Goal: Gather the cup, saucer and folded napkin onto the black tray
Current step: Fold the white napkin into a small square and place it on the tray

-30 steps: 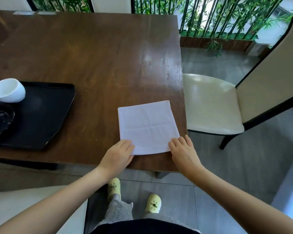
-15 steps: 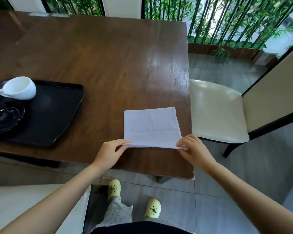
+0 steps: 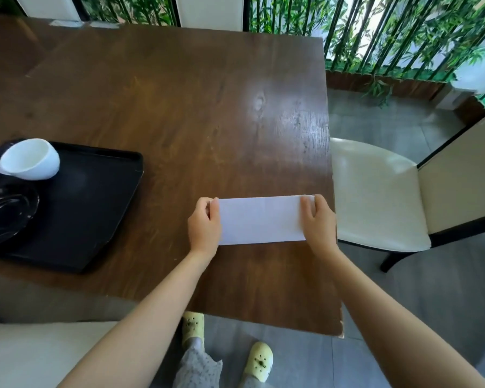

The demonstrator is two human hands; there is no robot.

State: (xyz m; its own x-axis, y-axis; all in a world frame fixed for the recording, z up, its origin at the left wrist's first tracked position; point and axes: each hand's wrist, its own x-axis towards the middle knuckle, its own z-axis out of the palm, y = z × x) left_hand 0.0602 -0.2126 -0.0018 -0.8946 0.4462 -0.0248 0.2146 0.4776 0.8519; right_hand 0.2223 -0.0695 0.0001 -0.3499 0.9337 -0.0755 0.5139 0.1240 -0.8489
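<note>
A white napkin lies folded in half as a wide strip near the table's right front corner. My left hand grips its left end and my right hand grips its right end, thumbs on the far edge. The black tray sits at the left of the table. A white cup lies tipped on the tray's far left corner. A black glossy saucer rests on the tray's left side, partly cut off by the frame edge.
The brown wooden table stretches away from me. A cream chair stands close to the table's right edge. Another cream seat is at my lower left. Bamboo and dark railings line the far side.
Both hands lifted the napkin's near edge and carried it away from me onto the far edge, folding the square in half. The cup, saucer and tray stayed put.
</note>
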